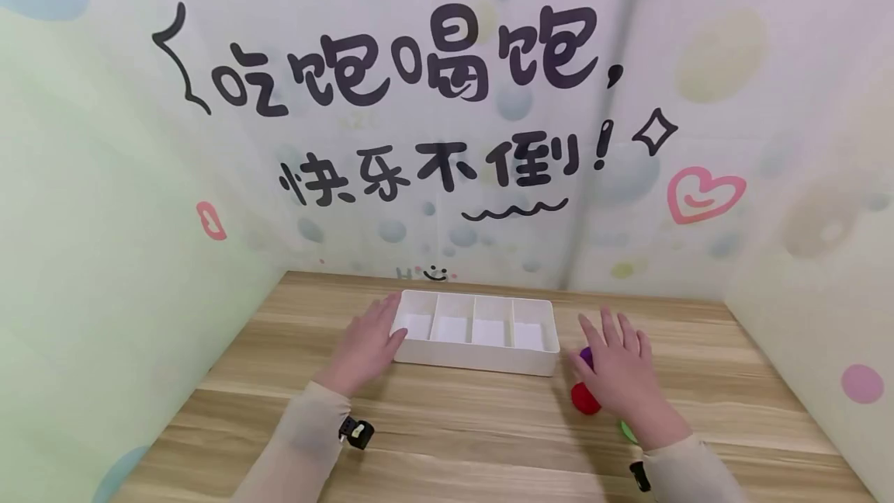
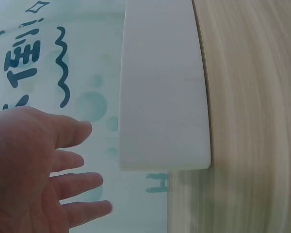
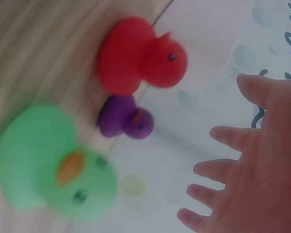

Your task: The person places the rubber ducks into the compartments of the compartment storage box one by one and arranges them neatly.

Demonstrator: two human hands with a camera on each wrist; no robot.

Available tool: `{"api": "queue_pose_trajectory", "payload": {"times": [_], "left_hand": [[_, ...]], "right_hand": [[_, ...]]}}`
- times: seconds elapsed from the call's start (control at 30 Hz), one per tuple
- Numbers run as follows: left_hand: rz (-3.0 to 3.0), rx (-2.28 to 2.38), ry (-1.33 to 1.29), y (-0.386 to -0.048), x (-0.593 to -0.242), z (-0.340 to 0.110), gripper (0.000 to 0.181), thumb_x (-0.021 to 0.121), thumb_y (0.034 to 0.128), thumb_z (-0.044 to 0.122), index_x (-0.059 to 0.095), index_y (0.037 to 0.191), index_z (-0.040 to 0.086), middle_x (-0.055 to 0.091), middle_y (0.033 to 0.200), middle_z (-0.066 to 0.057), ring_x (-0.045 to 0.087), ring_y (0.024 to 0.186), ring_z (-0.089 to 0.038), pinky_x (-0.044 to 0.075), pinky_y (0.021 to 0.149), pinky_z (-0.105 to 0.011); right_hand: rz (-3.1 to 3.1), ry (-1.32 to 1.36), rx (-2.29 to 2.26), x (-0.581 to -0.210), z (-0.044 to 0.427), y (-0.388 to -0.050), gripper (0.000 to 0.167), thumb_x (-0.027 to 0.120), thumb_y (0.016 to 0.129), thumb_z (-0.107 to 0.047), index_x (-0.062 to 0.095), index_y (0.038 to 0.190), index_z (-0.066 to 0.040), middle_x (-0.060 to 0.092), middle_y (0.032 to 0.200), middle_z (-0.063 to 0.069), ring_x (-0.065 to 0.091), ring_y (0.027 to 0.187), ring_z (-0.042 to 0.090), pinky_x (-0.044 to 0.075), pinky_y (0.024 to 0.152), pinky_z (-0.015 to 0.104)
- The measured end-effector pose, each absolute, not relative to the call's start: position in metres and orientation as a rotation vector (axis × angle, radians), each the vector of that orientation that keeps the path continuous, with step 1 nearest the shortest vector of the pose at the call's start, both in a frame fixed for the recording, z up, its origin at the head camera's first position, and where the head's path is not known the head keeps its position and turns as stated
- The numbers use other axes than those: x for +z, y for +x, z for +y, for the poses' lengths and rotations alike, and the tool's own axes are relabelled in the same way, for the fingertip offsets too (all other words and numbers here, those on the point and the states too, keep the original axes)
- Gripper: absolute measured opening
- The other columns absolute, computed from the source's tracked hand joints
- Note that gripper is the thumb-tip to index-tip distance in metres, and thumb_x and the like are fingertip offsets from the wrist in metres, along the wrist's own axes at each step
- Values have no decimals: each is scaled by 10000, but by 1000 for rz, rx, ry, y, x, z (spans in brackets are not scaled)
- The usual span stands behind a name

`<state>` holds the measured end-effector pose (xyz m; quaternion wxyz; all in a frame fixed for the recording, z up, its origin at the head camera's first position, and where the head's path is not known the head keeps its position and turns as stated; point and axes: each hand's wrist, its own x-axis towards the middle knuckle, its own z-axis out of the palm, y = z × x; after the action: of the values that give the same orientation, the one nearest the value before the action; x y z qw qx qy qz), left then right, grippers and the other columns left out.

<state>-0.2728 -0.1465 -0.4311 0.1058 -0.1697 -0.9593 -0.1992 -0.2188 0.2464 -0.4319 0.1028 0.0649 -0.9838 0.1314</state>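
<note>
The left hand (image 1: 366,344) lies with fingers extended at the left end of a white four-compartment box (image 1: 475,358), contact unclear, while the right hand (image 1: 623,372), fingers spread and gripping nothing, hovers above red (image 3: 121,56), purple (image 3: 115,116) and green toy ducks (image 3: 34,155) right of the box. All stand on a wood-grain table (image 1: 454,441), enclosed by pale bubble-patterned walls (image 1: 447,121), the rear bearing black Chinese lettering (image 1: 457,53).

Left sleeve (image 1: 296,433), near side: long, pale cream, plain, ending at the wrist; on its right edge, a small black box-shaped device (image 1: 359,434) with a light patch. Right sleeve (image 1: 694,472): same pale cream; black wrist fitting (image 1: 639,476) at its left edge. Left hand (image 1: 365,346) and right hand (image 1: 620,369): bare.
</note>
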Motion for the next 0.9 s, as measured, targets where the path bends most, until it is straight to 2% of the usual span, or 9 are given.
{"api": "queue_pose_trajectory", "payload": {"times": [0.1,0.2,0.33,0.53,0.7,0.9], "left_hand": [[-2786,-633,-550,-277,-432,-153,596,596,1037,174,386,1563,-12,489,1552,-230,468,1433,-430,393,1165,-596],[-2790,-693,-573,-282,-433,-157,558,594,1039,144,417,1545,-12,509,1526,-228,488,1420,-408,402,1173,-557],[-2786,-750,-604,-287,-434,-162,521,606,1032,123,463,1508,-29,527,1493,-226,503,1395,-416,410,1164,-564],[-2748,-826,-688,-295,-440,-167,453,615,1028,106,526,1451,-28,542,1470,-213,505,1385,-420,407,1163,-570],[-2727,-856,-750,-299,-443,-171,383,591,1045,100,562,1408,-21,561,1445,-204,505,1379,-420,399,1166,-574],[-2740,-873,-771,-302,-447,-175,360,602,1038,88,578,1381,-16,565,1443,-201,499,1380,-423,398,1161,-583]], "right_hand": [[-2883,203,385,-433,256,-215,676,629,1005,-410,432,1550,-63,257,1624,350,169,1487,567,145,1144,745],[-2876,200,374,-434,263,-210,654,653,993,-392,466,1527,-65,275,1614,346,211,1465,561,165,1127,742],[-2854,217,340,-434,273,-201,618,674,978,-381,516,1487,-68,330,1598,323,297,1413,551,223,1094,732],[-2774,277,306,-436,287,-186,525,716,959,-369,611,1394,-94,494,1506,264,455,1273,536,349,1021,709],[-2731,303,330,-440,297,-174,491,773,919,-318,654,1337,-88,596,1393,233,536,1194,478,422,984,658],[-2687,332,379,-448,307,-163,359,828,873,-260,749,1176,-85,692,1218,156,608,1098,379,495,928,586]]}}
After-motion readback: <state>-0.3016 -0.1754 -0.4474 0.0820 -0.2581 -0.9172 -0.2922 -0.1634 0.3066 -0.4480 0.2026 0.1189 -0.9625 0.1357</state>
